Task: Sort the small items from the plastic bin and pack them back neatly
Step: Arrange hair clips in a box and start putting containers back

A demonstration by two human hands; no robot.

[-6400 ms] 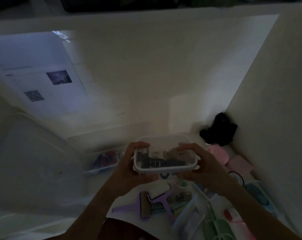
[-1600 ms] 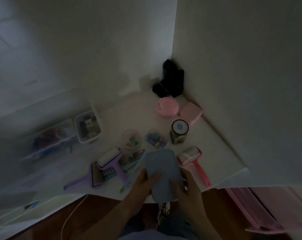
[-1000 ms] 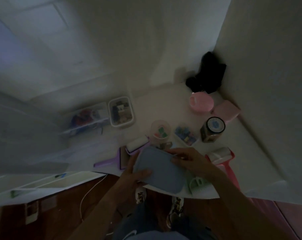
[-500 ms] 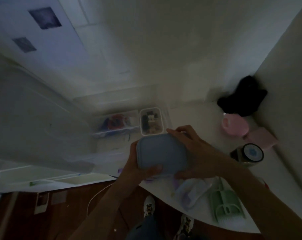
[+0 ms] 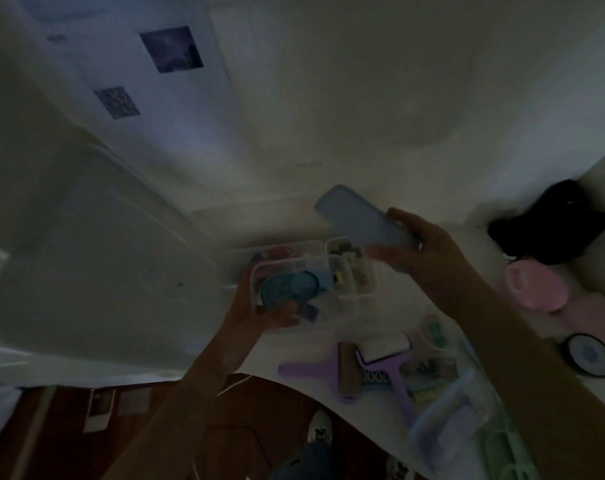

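Nearest to you, your shoes point(image 5: 320, 432) stood on the dark wooden floor point(image 5: 86, 441) below the curved edge of the white counter point(image 5: 370, 419). On the counter's near part lay a purple scraper point(image 5: 311, 369) and a purple roller point(image 5: 386, 358) with a white drum, just beside each other, and to their right a pale blue-lilac piece point(image 5: 446, 410) and a green slotted piece point(image 5: 505, 448), both blurred. A small round clear cup point(image 5: 432, 332) with green bits sat just beyond the roller, and a dark-rimmed jar point(image 5: 588, 355) stood well to the right.

Your left hand point(image 5: 259, 306) gripped a clear plastic container point(image 5: 304, 292) from below and from its left side, thumb curled under its near edge, holding it above the counter. Inside it showed a round blue item point(image 5: 290, 287), a small purple thing point(image 5: 309, 311) and some dark small pieces point(image 5: 346, 268) in the right part; the dim light hid what they were.

Your right hand point(image 5: 422, 251) pinched a grey-blue lid point(image 5: 360, 216) by its right end, fingers curled round the edge, and held it tilted just above and beyond the container, apart from its rim.

Farther right, a pink round cup point(image 5: 536, 285) and a pink box point(image 5: 592, 313) sat near the wall, with a black object point(image 5: 550, 223) in the corner behind them. At your left, a large translucent bin lid point(image 5: 96, 258) leaned across the view. Beyond everything, a paper sheet point(image 5: 148, 71) with two dark printed squares hung on the pale wall point(image 5: 380, 98).
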